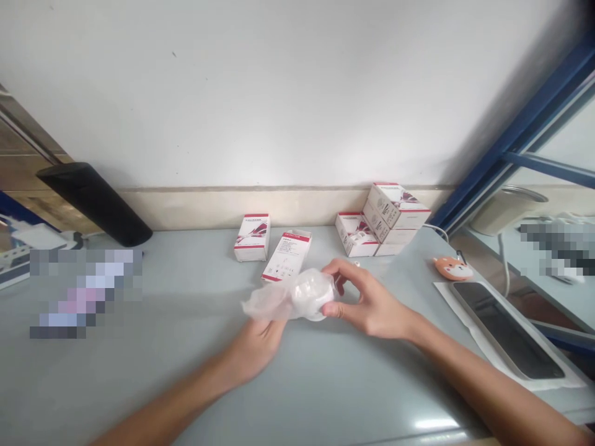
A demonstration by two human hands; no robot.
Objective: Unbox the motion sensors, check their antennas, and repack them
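A white rounded device point(328, 300) sits partly inside a crumpled translucent plastic bag point(272, 301), held above the table. My right hand point(367, 303) grips the device's right end, the thumb in front and the fingers curled over the top. My left hand point(261, 347) holds the bag from below, its fingertips hidden behind the plastic. Just behind the bag lies a white and red carton point(289, 255) with small print. Left of that carton another white and red box point(252, 238) stands apart.
Several similar boxes point(395, 214) are stacked by the wall at the right. An orange animal-face item point(453, 268) and a dark phone-like slab point(506, 328) on a white sheet lie on the grey table point(186, 384). A black object point(95, 201) leans at the left.
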